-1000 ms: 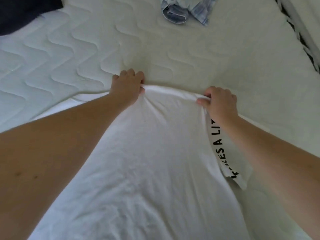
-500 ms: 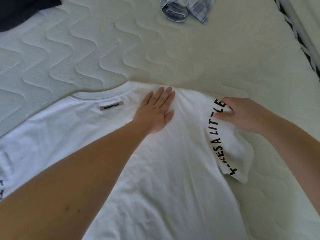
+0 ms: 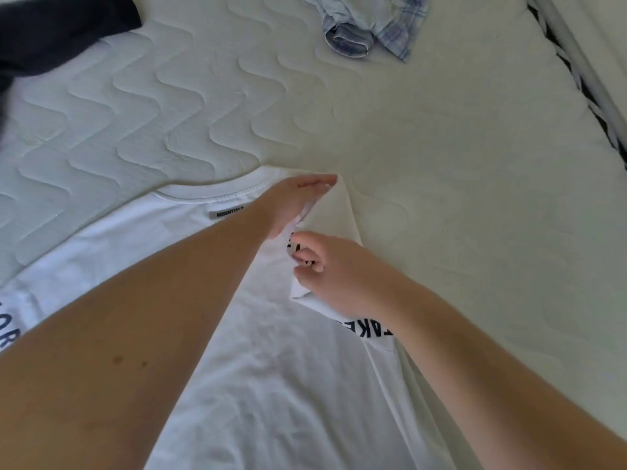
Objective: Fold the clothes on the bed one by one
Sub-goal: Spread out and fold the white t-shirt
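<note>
A white T-shirt (image 3: 271,385) with black lettering on its sleeves lies flat on the quilted mattress (image 3: 203,113), collar and grey neck label toward the far side. My left hand (image 3: 291,205) rests edge-on with straight fingers along the shirt's right shoulder, pressing a fold line. My right hand (image 3: 332,269) pinches the lettered right sleeve and holds it folded inward over the shirt's body, just below my left hand. The shirt's left sleeve lies spread at the left edge of view.
A crumpled blue plaid shirt (image 3: 369,25) lies at the far middle of the bed. A dark navy garment (image 3: 51,32) sits at the far left corner. The bed's right edge and a dark gap (image 3: 583,79) run along the upper right.
My right hand has drawn the lettered sleeve inward over the shirt. My left hand went from gripping the hem, to lying flat, to standing on edge along the shoulder fold.
</note>
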The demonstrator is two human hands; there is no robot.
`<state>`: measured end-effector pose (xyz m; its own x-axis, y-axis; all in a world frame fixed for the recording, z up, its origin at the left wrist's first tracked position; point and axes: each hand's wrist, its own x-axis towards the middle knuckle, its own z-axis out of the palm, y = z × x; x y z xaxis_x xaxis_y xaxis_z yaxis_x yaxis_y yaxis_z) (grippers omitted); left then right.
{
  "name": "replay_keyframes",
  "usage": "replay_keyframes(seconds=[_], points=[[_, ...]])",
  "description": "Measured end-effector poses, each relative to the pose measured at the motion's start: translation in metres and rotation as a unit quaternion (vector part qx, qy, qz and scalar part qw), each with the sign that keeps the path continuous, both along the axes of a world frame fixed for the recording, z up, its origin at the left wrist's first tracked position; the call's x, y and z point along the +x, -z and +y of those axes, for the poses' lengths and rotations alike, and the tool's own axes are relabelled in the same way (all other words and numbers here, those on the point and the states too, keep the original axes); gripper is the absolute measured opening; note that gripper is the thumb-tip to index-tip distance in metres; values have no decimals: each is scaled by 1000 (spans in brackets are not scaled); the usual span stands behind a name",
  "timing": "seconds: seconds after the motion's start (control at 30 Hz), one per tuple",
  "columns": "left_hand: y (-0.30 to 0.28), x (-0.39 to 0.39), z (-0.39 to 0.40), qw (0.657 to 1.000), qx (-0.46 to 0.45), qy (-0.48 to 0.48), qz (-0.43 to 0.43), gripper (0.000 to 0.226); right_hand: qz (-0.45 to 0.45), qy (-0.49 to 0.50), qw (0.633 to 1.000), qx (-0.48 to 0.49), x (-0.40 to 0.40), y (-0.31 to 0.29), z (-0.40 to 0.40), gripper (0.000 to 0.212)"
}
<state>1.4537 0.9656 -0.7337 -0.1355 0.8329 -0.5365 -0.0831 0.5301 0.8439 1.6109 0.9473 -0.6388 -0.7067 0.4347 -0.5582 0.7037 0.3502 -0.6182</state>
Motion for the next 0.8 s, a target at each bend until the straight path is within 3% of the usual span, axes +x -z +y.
replay_keyframes(seconds=[0.1, 0.23, 0.3, 0.37, 0.43, 0.5, 0.67, 0.8], points=[[-2, -3, 0, 996, 18, -91, -9, 26, -6, -8, 994, 113, 25, 15, -5, 50], [-6, 2, 2, 967, 31, -203, 150, 15, -157, 87, 974, 138, 62, 39, 4, 79], [-11, 1, -1, 948, -33, -131, 288, 25, -176, 103, 970, 132, 71, 49, 3, 72], [-14, 0, -10, 907, -131, 21, 401, 46, -147, 120, 970, 151, 74, 54, -1, 51], [-14, 1, -22, 866, -197, 148, 436, 53, -123, 103, 967, 200, 74, 53, -8, 33], [-12, 3, -32, 848, -211, 206, 439, 47, -107, 94, 967, 211, 75, 48, -14, 25], [-13, 4, -47, 878, -155, 160, 424, 34, 14, 139, 967, 211, 71, 21, -42, 23], [-14, -2, -50, 936, -100, -13, 337, 24, 82, 168, 964, 190, 55, 17, -74, 20]])
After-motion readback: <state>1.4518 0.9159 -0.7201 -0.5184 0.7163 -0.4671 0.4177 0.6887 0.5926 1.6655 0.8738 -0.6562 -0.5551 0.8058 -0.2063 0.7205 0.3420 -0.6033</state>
